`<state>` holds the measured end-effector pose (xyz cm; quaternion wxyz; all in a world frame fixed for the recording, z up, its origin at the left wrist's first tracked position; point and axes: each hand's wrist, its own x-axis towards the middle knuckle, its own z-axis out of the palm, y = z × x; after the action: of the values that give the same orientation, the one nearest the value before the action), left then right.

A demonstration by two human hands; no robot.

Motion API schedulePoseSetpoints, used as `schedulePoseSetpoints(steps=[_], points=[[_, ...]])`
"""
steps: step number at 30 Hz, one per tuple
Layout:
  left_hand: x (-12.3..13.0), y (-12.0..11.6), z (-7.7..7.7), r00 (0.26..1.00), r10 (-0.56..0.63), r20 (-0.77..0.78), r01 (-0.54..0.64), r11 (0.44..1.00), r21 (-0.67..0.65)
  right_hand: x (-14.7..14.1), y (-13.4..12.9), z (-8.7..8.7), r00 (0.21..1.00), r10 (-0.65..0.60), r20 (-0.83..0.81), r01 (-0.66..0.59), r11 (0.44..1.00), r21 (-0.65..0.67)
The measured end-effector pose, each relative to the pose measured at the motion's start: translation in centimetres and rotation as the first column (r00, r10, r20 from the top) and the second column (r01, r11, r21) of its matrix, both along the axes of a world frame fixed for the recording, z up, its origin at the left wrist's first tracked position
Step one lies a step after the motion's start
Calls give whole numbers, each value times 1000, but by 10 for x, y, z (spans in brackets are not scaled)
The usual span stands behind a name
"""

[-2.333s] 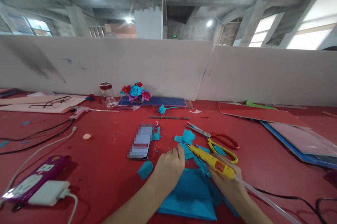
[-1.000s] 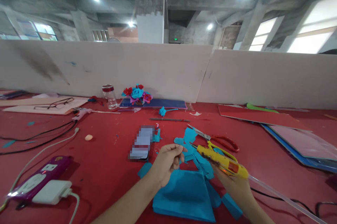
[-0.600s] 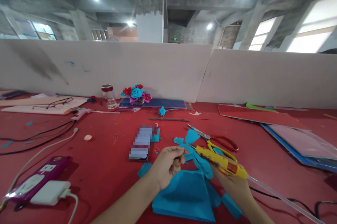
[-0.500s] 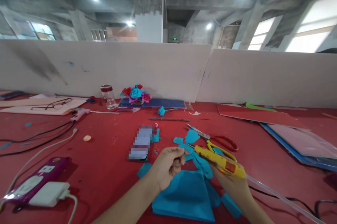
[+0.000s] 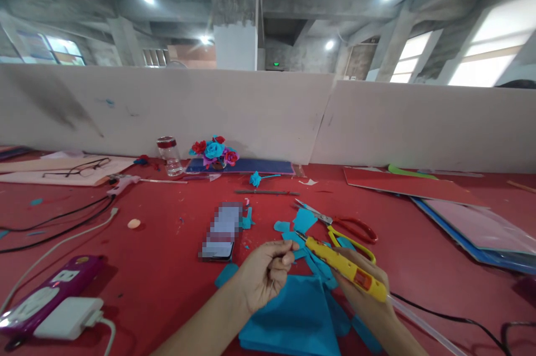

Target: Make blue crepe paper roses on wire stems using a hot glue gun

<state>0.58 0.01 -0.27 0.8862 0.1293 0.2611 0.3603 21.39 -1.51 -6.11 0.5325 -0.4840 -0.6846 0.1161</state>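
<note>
My right hand (image 5: 368, 283) is wrapped round a yellow glue gun (image 5: 345, 268), its nozzle pointing up and left, close to the fingertips of my left hand (image 5: 270, 269). The left fingers are pinched together; whatever they hold is too small to name. Beneath both hands lie a folded stack of blue paper (image 5: 293, 317) and several cut blue pieces (image 5: 305, 220). Red-handled scissors (image 5: 355, 229) rest just beyond the glue gun, beside a yellow-handled pair (image 5: 358, 250) partly covered by it.
A phone (image 5: 224, 230) lies left of centre. Farther back are a blue flower on a stem (image 5: 255, 178), a thin stick (image 5: 268, 192), a flower arrangement (image 5: 214, 150) and a glass jar (image 5: 171, 158). A purple power strip (image 5: 50, 294) is at left, coloured sheets (image 5: 481, 227) at right.
The glue gun has tilted, with its rear end lower and a little to the left. My left hand has shifted slightly down and stays pinched. The whole view has moved slightly.
</note>
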Motion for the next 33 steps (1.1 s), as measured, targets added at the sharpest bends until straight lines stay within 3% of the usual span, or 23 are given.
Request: schedulePoseSetpoints(steps=[4, 10, 17, 26, 30, 33], points=[[0, -2, 1, 998, -29, 63, 28, 999, 15, -1, -1, 0, 1000, -15, -27, 16, 999, 31], [-2, 0, -2, 996, 67, 55, -72, 994, 81, -1, -6, 9, 997, -69, 20, 67, 995, 72], [2, -3, -3, 991, 70, -113, -47, 981, 190, 1, -5, 9, 994, -105, 34, 102, 991, 82], [6, -6, -3, 958, 117, -262, -39, 959, 282, -2, -4, 6, 1000, -26, 7, 26, 998, 57], [9, -7, -7, 940, 172, -296, -58, 932, 358, -5, -4, 7, 998, -23, -54, 23, 1000, -3], [10, -8, -6, 942, 181, -284, -76, 936, 344, -6, -5, 9, 997, -18, -77, 19, 1000, 8]])
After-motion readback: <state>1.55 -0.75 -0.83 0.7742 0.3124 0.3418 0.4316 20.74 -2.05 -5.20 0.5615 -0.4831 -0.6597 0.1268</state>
